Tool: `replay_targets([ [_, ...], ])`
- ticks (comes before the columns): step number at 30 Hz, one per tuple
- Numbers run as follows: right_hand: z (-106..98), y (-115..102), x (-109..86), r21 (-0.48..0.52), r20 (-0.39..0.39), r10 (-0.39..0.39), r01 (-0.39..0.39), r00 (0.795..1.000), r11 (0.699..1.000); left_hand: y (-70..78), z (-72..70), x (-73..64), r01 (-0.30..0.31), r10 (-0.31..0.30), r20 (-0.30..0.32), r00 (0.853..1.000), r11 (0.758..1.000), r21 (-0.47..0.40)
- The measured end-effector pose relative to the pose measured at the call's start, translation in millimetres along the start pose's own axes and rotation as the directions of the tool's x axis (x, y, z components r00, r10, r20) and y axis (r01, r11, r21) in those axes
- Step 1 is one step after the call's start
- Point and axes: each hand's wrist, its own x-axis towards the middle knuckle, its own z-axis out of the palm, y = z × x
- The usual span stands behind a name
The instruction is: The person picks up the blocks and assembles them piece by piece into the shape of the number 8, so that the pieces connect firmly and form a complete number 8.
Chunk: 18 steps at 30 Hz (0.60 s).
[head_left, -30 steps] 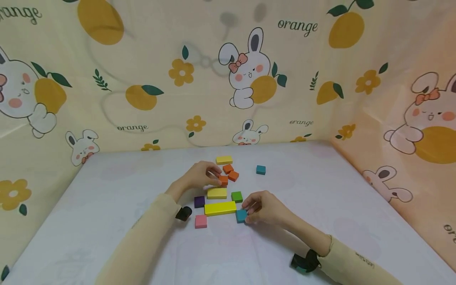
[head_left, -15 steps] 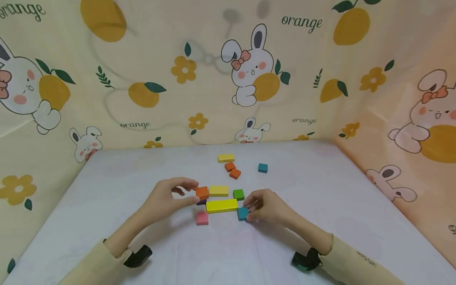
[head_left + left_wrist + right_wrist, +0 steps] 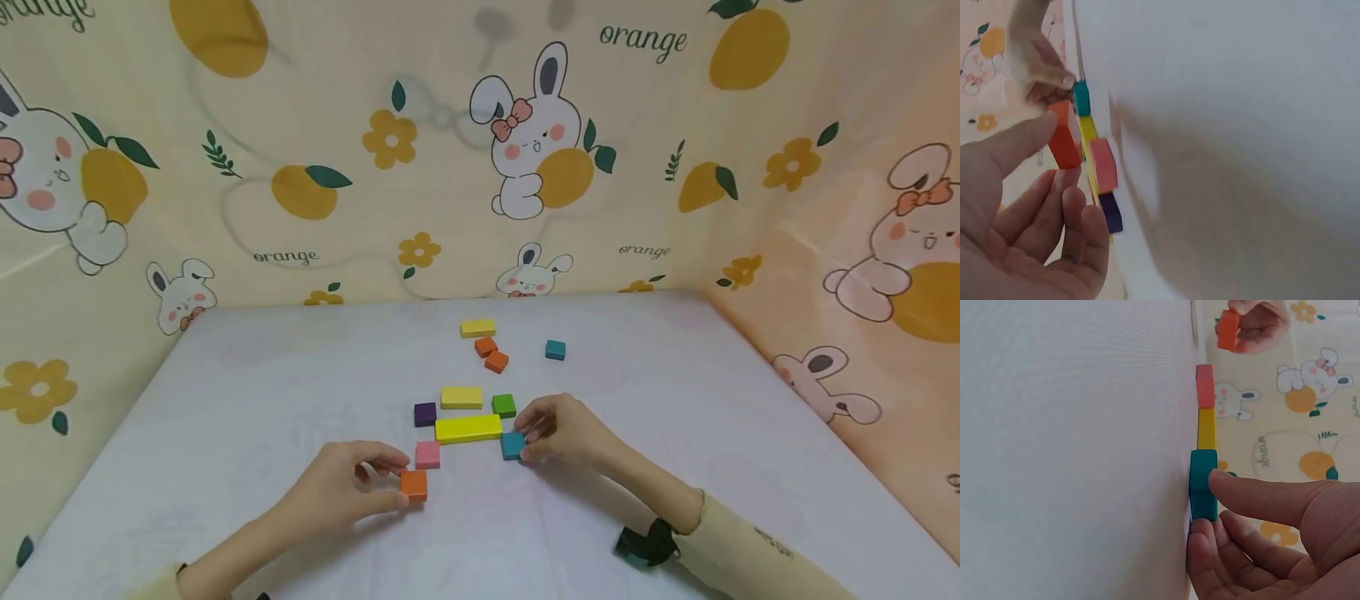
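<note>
An orange block [image 3: 414, 485] is pinched between the thumb and fingers of my left hand [image 3: 341, 487]; the left wrist view shows it raised off the table. My right hand [image 3: 566, 433] grips a blue block [image 3: 513, 446] that rests on the table, at the right end of a long yellow block [image 3: 468, 429]. Near the held orange block sits a pink block [image 3: 427, 455], by the yellow block's lower left corner. A purple block [image 3: 425, 414], a shorter yellow block [image 3: 461, 397] and a green block [image 3: 504, 406] lie just behind the long one.
Farther back on the white tabletop [image 3: 675, 375] lie another yellow block [image 3: 477, 328], two orange blocks [image 3: 496, 362] and a second blue block [image 3: 555, 350]. A printed cloth [image 3: 450, 167] with rabbits and oranges rises behind the table and at its sides.
My left hand has carried the orange block from the group at the back, past the purple block, toward the front left beside the pink one. My right hand stays on the blue block.
</note>
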Motion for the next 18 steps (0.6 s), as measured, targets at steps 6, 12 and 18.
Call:
replay_targets([
  [6, 0, 1, -0.7, 0.0, 0.0, -0.004, 0.004, 1.0, 1.0, 3.0, 13.4, 5.7, 0.028, -0.028, -0.01, 1.0, 1.0, 0.005],
  [12, 1, 2, 0.1, 0.011, 0.004, 0.016, -0.016, 1.0, 1.0, 5.6, 27.2, 10.2, 0.12, -0.121, -0.03, 0.992, 0.992, -0.024],
  [18, 0, 2, -0.2, 0.009, 0.002, 0.013, -0.013, 1.0, 1.0, 9.6, 35.2, 13.8, 0.151, -0.149, -0.094, 0.984, 0.988, 0.013],
])
